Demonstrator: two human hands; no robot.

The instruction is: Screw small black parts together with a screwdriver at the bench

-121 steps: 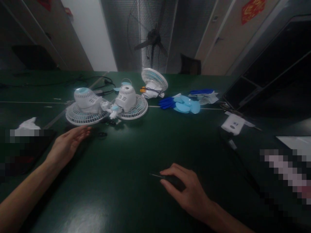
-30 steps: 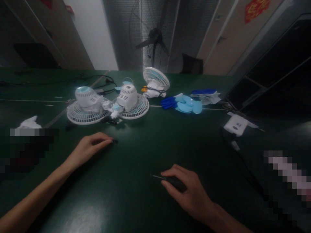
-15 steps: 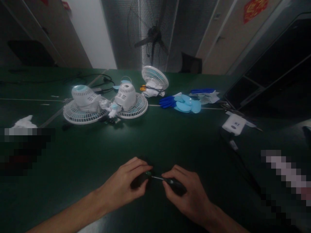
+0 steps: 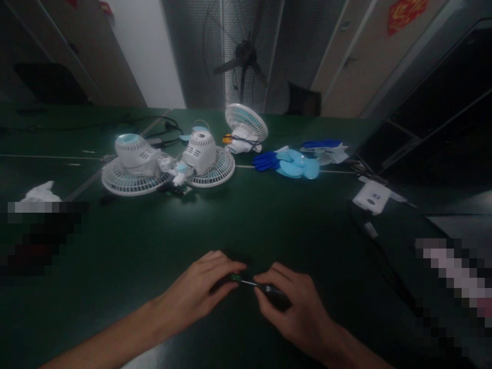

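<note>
Over the front middle of the green table, my right hand [image 4: 298,302] is closed round the black handle of a screwdriver [image 4: 273,292]. Its thin metal shaft points left and meets a small green piece [image 4: 236,277]. My left hand [image 4: 207,287] pinches that piece between thumb and fingers. The hand covers most of it, so its exact kind cannot be told. The two hands face each other, a short gap apart, with the shaft spanning it.
Two white fan heads [image 4: 134,177] [image 4: 202,164] lie grille-down at the back left, a third fan [image 4: 246,128] behind them. Light blue fan blades [image 4: 298,164] lie beside blue gloves [image 4: 265,161]. On the right sits a white box [image 4: 371,196] with a black cable. A white crumpled item [image 4: 40,193] is far left.
My left thumb has straightened a little and the fingers have shifted slightly right, so more of the green piece shows. My right hand has tilted slightly with the screwdriver.
</note>
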